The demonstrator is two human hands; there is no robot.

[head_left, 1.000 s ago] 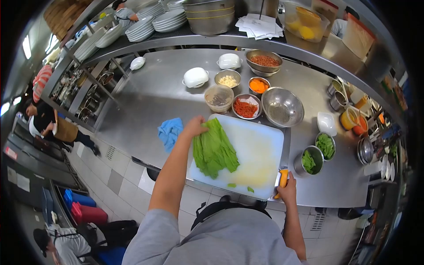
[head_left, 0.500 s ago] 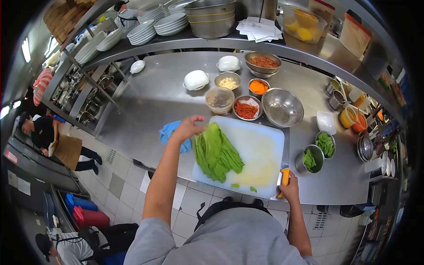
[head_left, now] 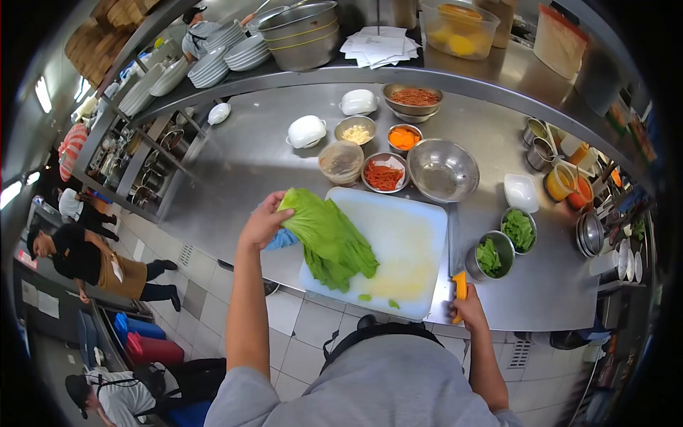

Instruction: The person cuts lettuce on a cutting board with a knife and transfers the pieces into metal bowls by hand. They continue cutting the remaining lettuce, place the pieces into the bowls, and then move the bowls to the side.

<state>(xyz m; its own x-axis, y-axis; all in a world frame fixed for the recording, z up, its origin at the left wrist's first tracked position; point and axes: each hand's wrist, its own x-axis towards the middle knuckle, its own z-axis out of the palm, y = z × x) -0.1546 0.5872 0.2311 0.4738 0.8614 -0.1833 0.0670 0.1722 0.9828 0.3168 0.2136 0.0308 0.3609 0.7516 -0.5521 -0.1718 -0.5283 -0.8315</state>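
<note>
My left hand [head_left: 265, 222] is closed on the far end of a bunch of leafy green lettuce [head_left: 333, 242]. The leaves lie over the left part of a white cutting board [head_left: 409, 224], their lower ends spread toward me. A blue cloth [head_left: 282, 240] is partly hidden behind my left hand and the leaves. At the right of the board, my right hand [head_left: 469, 307] grips a knife [head_left: 461, 286] by its yellow-orange handle. Its blade is hard to make out against the steel table. Small green scraps [head_left: 393, 303] sit near the board's front edge.
Beyond the board stand an empty steel bowl [head_left: 445, 171], a bowl of red strips [head_left: 384, 173] and a lidded tub [head_left: 340, 163]. Two steel containers of cut greens [head_left: 491, 256] are at the right. A loaded shelf [head_left: 313, 76] crosses the back. A person in a brown apron [head_left: 128, 274] is at left.
My left hand has moved left and down and closed on the lettuce, whose top now lies at its fingers. My right hand still has the knife. The aproned person has shifted.
</note>
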